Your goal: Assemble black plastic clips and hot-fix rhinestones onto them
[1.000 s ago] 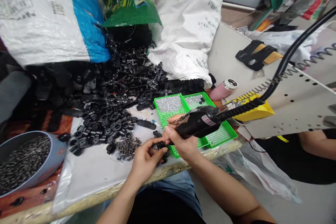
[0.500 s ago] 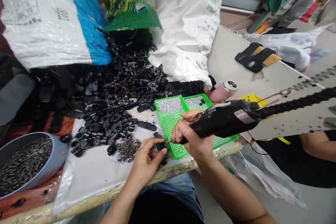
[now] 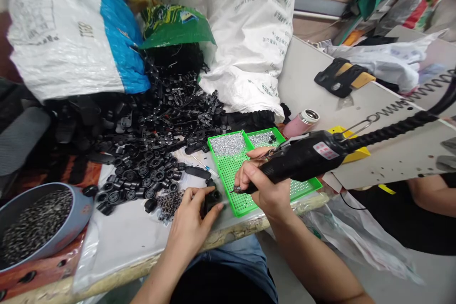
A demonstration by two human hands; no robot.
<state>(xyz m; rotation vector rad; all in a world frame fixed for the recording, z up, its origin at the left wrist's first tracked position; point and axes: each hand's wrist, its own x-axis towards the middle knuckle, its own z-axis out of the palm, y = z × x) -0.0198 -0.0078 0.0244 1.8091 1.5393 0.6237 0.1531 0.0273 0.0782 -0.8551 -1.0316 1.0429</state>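
My right hand is shut around a black corded hand tool, a heated applicator by its look, with a thin metal tip over the left end of a green perforated tray. The tip is close to a small black plastic part, which my left hand grips on the white plastic sheet. My fingers hide part of that piece. Silver rhinestones fill the tray's far compartment.
A large heap of black plastic parts lies left of the tray, with white sacks behind it. A grey-blue bowl holds small pieces. A pink flask stands beyond the tray. A co-worker's arm is at the right.
The tool has swung left and its tip has come down near the black part. My left hand has turned that part and closed further over it.
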